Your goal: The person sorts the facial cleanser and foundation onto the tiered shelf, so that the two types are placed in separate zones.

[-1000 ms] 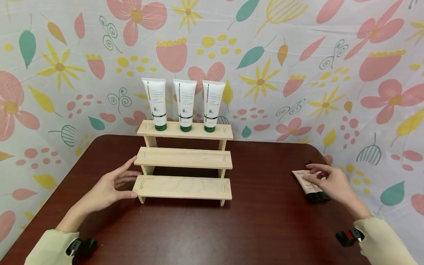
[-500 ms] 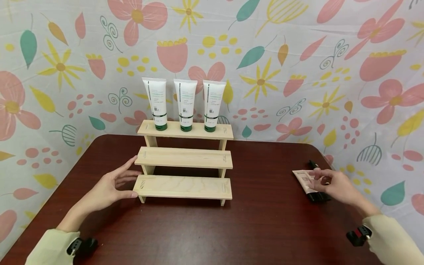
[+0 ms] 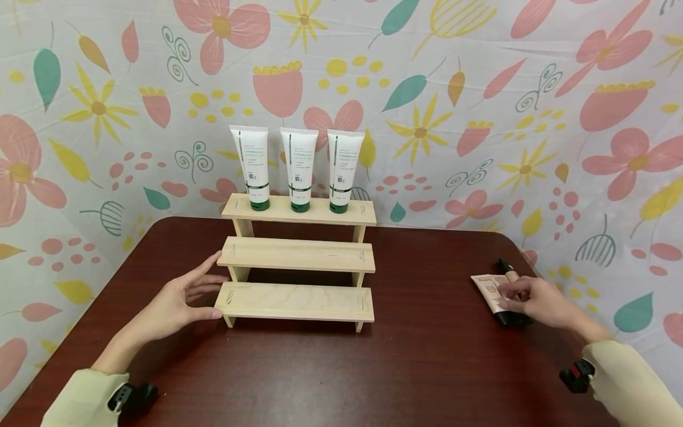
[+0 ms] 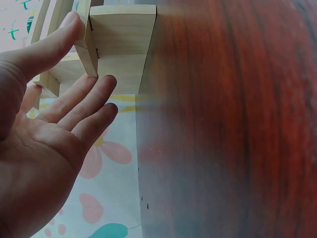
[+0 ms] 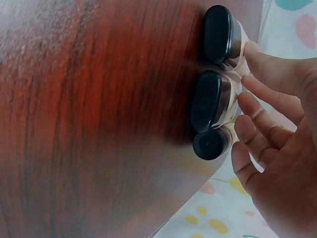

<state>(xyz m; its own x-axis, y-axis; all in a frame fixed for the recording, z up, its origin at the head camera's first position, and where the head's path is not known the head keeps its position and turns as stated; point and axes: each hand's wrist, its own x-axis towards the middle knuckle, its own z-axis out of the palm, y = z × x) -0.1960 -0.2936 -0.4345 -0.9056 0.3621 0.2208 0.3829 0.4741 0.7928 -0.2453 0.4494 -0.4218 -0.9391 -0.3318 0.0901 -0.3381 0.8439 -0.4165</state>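
Observation:
A three-tier wooden rack [image 3: 293, 302] stands left of centre on the table. Its left end is touched by the extended fingers and thumb of my left hand [image 3: 171, 302], which grips nothing. Three white tubes with green caps, a middle one [image 3: 299, 160] among them, stand upright on the top tier. At the right, my right hand [image 3: 546, 303] has thumb and index finger around a beige BB cream tube [image 3: 485, 287] lying flat. In the right wrist view, that tube's black cap [image 5: 218, 34] lies beside a second flat black cap [image 5: 206, 101] and a round one [image 5: 208, 145].
Beyond the right hand lies a slim pale item with a black end [image 3: 504, 267], partly hidden by the fingers. The dark red-brown table [image 3: 427, 356] stretches between the rack and the beige tubes. A floral cloth [image 3: 427, 77] hangs behind the table.
My right hand first shifted right, baring more of the BB cream tube and the slim item, then lowered onto the tube with its fingers around it. My left hand and the rack stay still.

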